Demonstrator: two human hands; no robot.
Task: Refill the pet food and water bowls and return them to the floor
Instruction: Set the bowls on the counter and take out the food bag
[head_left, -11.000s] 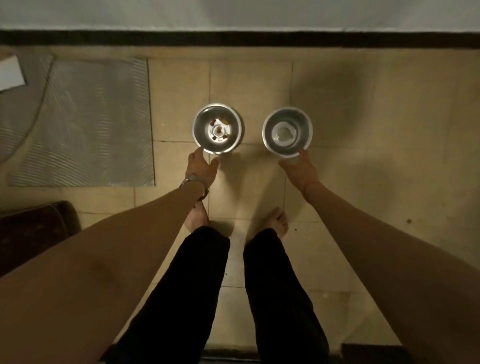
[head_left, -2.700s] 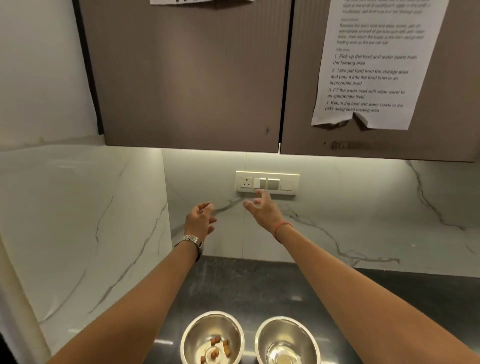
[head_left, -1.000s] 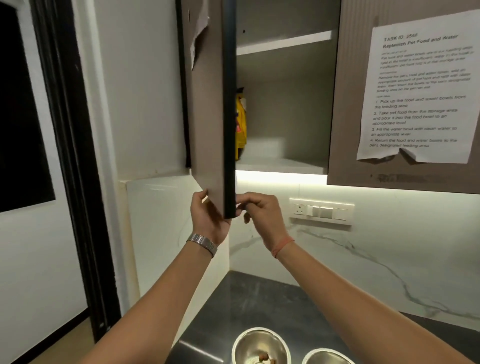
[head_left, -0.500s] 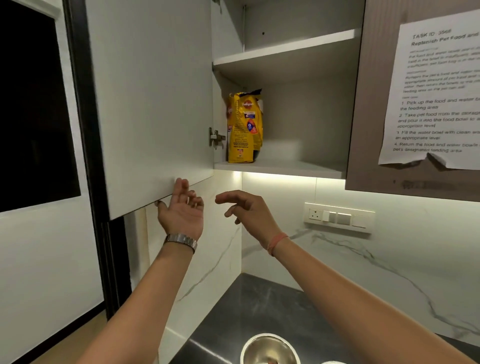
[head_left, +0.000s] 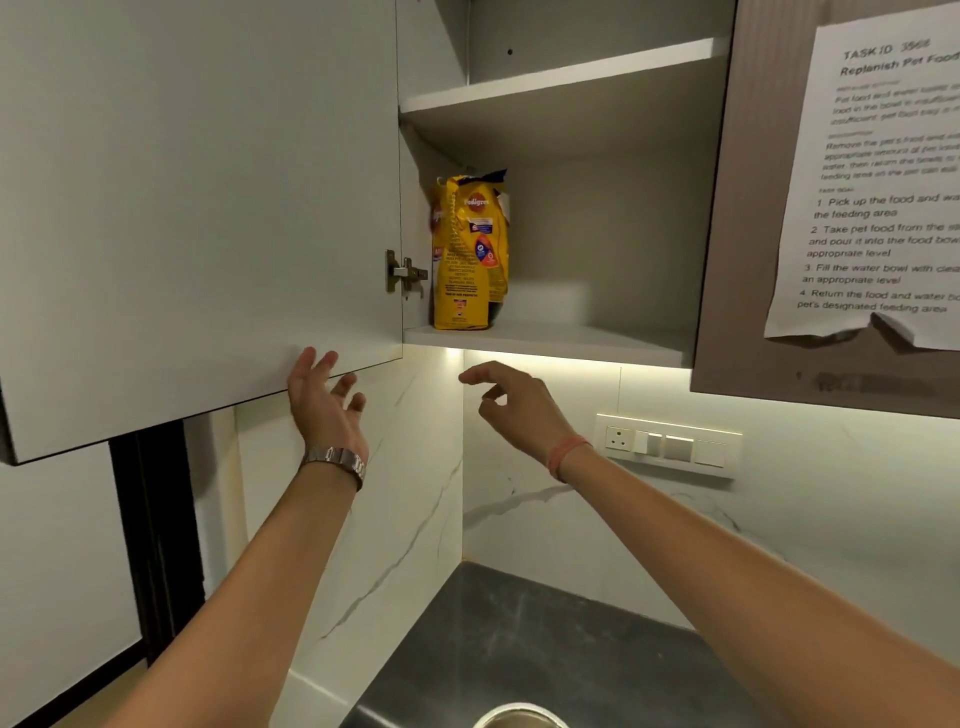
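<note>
- Head view, from the left: the cabinet door stands swung wide open, and the left hand is at its lower edge with fingers spread and straight, gripping nothing; whether the fingertips touch the door I cannot tell.
- Just inside the opening, the yellow pet food bag stands upright on the lower shelf against the left wall, long axis vertical, printed face turned out toward the room, crumpled top pointing up.
- Below the shelf, the right hand hangs apart from the bag, fingers loosely curled and holding nothing.
- At the bottom edge, only the rim of one steel bowl shows on the dark counter; its contents are hidden.
- Progress, as I judge it: a bowl is up off the floor and storage is open, an early stage. Taking down the bag, pouring, filling water and returning both bowls all remain.
</note>
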